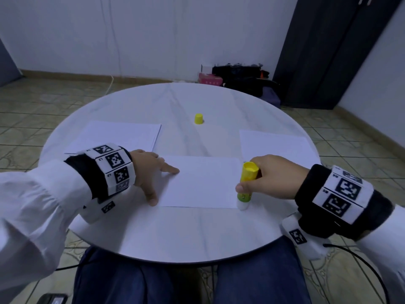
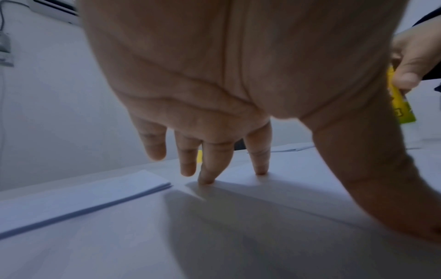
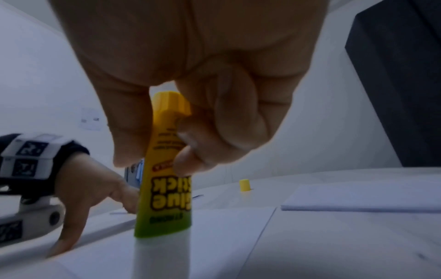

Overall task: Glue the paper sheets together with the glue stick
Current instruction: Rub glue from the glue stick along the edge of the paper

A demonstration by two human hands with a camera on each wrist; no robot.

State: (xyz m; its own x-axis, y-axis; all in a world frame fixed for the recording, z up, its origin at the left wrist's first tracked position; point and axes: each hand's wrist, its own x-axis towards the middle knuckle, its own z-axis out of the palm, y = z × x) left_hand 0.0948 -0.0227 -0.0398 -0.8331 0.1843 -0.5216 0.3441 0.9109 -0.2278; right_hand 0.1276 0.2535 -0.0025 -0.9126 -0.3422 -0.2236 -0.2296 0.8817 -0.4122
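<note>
The right hand (image 1: 277, 177) is wrapped around the glue stick (image 1: 246, 184), held upside down with its white tip pressed on the near right corner of the middle paper sheet (image 1: 201, 183). The left hand (image 1: 149, 172) has its fingers spread, fingertips (image 2: 206, 180) pinning the sheet's left edge. The yellow cap (image 1: 198, 118) sits farther back on the round table (image 1: 197, 238), between two other paper stacks.

the right hand (image 3: 190, 79) grips the upside-down glue stick (image 3: 164, 179), its white tip pressed on the paper sheet (image 3: 214, 236), left hand (image 3: 78, 188) behind-left of the stick, yellow cap (image 3: 244, 185) beyond-right.
</note>
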